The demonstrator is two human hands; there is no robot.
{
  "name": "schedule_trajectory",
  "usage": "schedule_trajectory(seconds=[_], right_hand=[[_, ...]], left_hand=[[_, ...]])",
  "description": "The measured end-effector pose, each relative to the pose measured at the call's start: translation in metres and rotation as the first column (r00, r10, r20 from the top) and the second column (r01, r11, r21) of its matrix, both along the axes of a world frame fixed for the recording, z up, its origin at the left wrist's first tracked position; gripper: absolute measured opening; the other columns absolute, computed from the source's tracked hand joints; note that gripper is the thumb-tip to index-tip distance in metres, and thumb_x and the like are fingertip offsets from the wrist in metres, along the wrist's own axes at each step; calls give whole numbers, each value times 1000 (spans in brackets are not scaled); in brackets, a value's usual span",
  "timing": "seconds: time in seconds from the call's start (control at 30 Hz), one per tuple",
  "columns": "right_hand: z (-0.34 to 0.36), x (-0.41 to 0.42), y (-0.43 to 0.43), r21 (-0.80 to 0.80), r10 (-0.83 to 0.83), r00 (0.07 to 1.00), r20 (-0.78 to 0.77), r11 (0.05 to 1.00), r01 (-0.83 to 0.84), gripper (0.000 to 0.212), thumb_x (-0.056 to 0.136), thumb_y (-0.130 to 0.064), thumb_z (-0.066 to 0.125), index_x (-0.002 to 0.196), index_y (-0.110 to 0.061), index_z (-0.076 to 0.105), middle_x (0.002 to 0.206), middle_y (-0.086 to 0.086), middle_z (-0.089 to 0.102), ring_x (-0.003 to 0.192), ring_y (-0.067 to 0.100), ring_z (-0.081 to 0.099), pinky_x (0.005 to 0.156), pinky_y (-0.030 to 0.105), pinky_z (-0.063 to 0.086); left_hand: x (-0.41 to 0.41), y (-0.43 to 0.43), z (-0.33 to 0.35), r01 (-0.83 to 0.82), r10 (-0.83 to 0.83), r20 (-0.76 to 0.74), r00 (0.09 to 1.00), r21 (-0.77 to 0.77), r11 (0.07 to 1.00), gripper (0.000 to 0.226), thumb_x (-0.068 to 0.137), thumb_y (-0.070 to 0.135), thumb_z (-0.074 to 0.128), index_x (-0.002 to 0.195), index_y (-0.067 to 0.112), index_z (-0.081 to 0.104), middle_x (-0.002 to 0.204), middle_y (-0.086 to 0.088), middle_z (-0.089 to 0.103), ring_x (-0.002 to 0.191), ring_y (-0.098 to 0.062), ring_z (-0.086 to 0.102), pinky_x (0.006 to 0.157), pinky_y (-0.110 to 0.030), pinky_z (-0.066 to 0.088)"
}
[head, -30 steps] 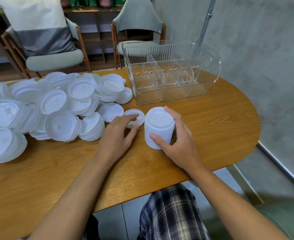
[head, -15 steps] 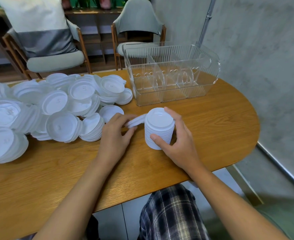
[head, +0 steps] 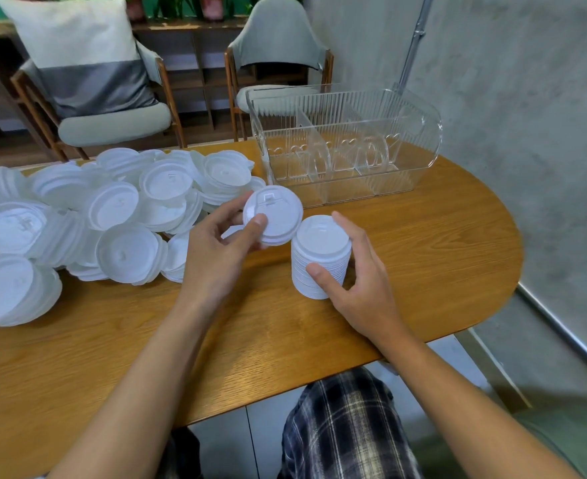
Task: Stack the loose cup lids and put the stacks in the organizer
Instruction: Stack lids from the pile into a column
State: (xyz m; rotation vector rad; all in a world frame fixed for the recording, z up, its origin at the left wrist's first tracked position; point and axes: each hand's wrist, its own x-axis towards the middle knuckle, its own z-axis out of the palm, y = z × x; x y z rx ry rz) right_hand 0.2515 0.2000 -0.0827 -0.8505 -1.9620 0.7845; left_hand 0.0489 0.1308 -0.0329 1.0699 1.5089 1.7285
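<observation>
left hand (head: 216, 261) pinching, right hand (head: 363, 288) gripping

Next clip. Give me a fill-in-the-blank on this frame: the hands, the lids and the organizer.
1. The left hand pinches one ____, held up above the table.
2. The right hand grips the stack of lids, which stands on the ____.
3. The clear organizer holds ____ lids.
4. The pile of loose lids lies to the stack's ____.
Missing words: lid; table; no; left.
</observation>
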Motion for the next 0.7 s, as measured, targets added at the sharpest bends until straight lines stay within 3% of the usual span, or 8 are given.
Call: schedule_trajectory(seconds=[0.17, 0.23, 0.37, 0.43, 0.5, 0.6, 0.7], right_hand=[[2, 1, -1, -12, 19, 1000, -17, 1000, -19, 80, 92, -43, 73, 159, -26, 33, 151, -15, 44, 139, -9, 40, 108, 7, 33], [2, 1, -1, -16, 16, 1000, -17, 1000, -16, 82, 92, -42, 74, 161, -25, 32, 151, -14, 45, 139, -8, 41, 107, 8, 34], [1, 0, -1, 1, 3, 1000, -27, 1000, -2, 83, 92, -42, 74, 161, -26, 31, 150, -17, 45, 139, -7, 42, 108, 10, 34], [0, 0, -1, 19, -4, 1000, -29, 1000, 4, 83, 92, -41, 74, 161, -23, 32, 152, -18, 43, 142, -7, 40, 110, 10, 33], [0, 0, 0, 25, -1, 1000, -31, 1000, 2, 82, 92, -40, 74, 160, -22, 32, 153, -20, 41, 143, -6, 39, 111, 11, 32], [-1, 1, 2, 5, 7, 999, -38, 1000, -7, 81, 92, -42, 75, 158, -23, 34, 153, -14, 45, 143, 2, 43, 111, 16, 38], [-3, 2, 3, -9, 11, 999, -44, 1000, -11, 80, 91, -44, 76, 157, -22, 35, 153, -10, 48, 141, 11, 49, 111, 31, 47]], left_hand=[[0, 4, -2, 72, -72, 225, 972, 6, 997, 37, 99, 17, 70, 136, 16, 68, 120, -5, 76, 102, -14, 72, 78, -23, 58], [2, 5, -3, 124, -123, 235, 964, 9, 992, 38, 98, 16, 70, 137, 16, 67, 115, -8, 76, 100, -14, 72, 77, -23, 58], [15, 10, -7, 172, -171, 47, 984, -19, 985, 38, 98, 18, 72, 136, 15, 69, 82, 4, 69, 74, -10, 68, 74, -25, 57], [19, 14, -10, 178, -181, -64, 981, -50, 983, 35, 99, 27, 72, 133, 23, 72, 77, 9, 65, 71, -9, 61, 74, -24, 53], [21, 17, -12, 185, -197, -168, 966, -85, 979, 31, 99, 38, 71, 130, 35, 73, 80, 1, 62, 74, -14, 54, 76, -31, 49], [19, 20, -17, 161, -192, -277, 941, -133, 978, 28, 99, 49, 66, 126, 46, 73, 97, -7, 69, 87, -19, 62, 84, -37, 51], [20, 18, -15, 137, -179, -310, 934, -152, 979, 28, 100, 50, 63, 127, 48, 71, 114, 6, 66, 103, -4, 62, 91, -25, 48]])
